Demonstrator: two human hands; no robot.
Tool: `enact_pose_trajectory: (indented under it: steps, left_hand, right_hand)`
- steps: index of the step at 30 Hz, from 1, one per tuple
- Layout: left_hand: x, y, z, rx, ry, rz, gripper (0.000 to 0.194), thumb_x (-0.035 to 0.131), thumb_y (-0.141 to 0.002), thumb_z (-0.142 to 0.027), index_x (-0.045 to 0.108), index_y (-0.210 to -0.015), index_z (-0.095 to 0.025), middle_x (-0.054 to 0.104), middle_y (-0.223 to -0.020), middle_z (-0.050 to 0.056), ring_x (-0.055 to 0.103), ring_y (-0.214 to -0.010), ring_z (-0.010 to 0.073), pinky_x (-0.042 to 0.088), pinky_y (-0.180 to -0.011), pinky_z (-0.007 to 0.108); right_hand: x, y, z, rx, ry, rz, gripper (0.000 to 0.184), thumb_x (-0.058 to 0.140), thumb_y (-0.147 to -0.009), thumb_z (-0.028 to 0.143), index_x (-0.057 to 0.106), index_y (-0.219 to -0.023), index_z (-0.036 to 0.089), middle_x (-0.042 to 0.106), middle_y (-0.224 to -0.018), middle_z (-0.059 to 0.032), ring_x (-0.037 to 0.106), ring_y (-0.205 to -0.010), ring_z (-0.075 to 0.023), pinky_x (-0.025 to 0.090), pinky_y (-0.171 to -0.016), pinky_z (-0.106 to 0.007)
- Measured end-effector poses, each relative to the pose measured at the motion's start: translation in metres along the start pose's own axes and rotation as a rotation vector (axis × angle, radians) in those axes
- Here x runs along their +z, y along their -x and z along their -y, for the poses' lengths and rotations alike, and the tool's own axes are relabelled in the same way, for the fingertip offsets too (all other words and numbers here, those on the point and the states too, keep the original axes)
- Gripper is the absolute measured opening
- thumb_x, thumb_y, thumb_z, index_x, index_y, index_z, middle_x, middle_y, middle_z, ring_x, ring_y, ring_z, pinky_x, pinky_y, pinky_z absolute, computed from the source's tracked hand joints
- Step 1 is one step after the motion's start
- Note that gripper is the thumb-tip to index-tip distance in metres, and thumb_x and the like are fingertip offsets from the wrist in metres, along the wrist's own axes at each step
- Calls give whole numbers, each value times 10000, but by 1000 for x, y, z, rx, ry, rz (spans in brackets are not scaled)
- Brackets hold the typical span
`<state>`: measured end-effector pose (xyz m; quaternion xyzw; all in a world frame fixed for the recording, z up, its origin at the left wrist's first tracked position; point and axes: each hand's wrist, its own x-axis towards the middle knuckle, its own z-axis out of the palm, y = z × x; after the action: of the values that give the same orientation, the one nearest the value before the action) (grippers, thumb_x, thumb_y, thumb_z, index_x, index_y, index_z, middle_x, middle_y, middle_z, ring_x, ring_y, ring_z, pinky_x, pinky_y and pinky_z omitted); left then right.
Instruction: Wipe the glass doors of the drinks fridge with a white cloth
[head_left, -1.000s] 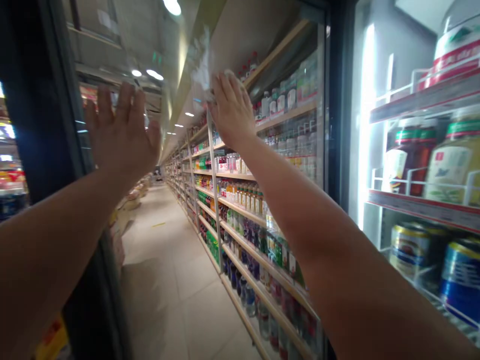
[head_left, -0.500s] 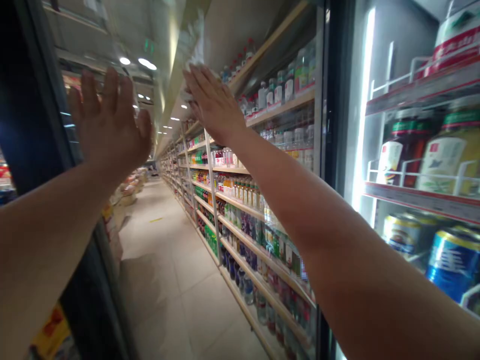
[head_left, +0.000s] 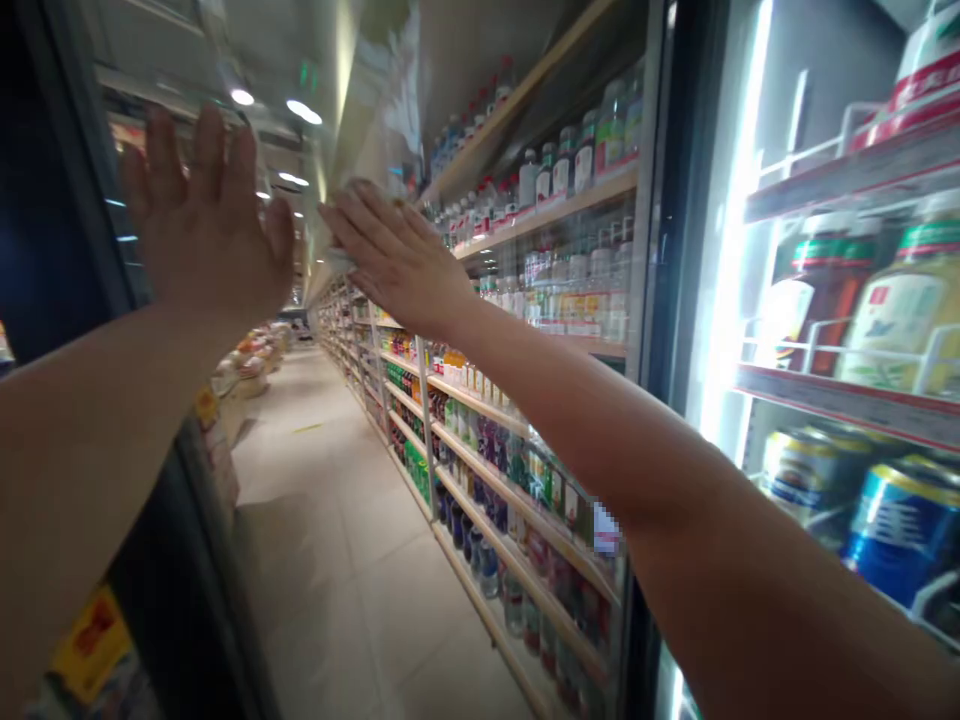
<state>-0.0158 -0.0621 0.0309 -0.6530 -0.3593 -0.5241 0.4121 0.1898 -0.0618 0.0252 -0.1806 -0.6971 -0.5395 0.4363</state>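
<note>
My left hand [head_left: 214, 215] lies flat with fingers spread against the glass door, near its dark frame [head_left: 82, 200]. Out in front, my right hand [head_left: 405, 250] presses flat to the same glass, fingers together. A pale, thin cloth or tissue [head_left: 339, 258] peeks out below its fingers; most of it is covered by the hand. Whitish smears [head_left: 405, 85] show on the glass above the right hand. Both arms stretch forward.
At the right is a lit fridge shelf [head_left: 855, 400] with bottles and blue cans [head_left: 900, 530]. Through the glass, long drink shelves [head_left: 517, 420] run beside a tiled aisle [head_left: 322, 540]. A yellow pack [head_left: 94, 640] shows at lower left.
My right hand has slid down and to the left across the glass, with the pale cloth under it. My left hand stays spread, shifted slightly left and up in view.
</note>
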Motion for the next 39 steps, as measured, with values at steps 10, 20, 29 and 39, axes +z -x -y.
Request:
enact_pose_trajectory:
  steps: [10,20,29,39]
  left_hand:
    - [-4,3,0,57,157,-57,709,324,-1019,-632,270,-1612,-248,189,-1704,116,2,-1591,311,33,-1171,674]
    - [-2,-1,-1,8,37,-17,771,262,-1004,-576,232,-1652,-159,138,-1725,25,19,-1591,325,-11,-1279,543]
    - [-1,1,-2,24,89,-48,717,248,-1021,-586,209,-1661,-265,132,-1725,-36,10,-1593,301,-34,-1281,537]
    - [-3,0,-3,17,71,-48,746,274,-1008,-571,225,-1658,-208,148,-1724,-5,21,-1594,303,-13,-1286,539]
  right_hand:
    - [-14,-61,-48,435,40,218,542,417,-1084,231,287,-1600,128,215,-1696,-51,117,-1588,-213,91,-1309,-522]
    - [-18,22,2,-74,-23,167,523,320,-1008,235,503,-1498,210,462,-1580,-26,355,-1508,-213,332,-1215,-489]
    - [-42,-1,-45,392,114,179,563,419,-1046,280,369,-1585,126,282,-1677,-112,208,-1577,-266,236,-1284,-531]
    - [-36,19,-50,125,48,157,554,310,-1009,254,455,-1539,181,402,-1622,-73,326,-1534,-231,300,-1237,-506]
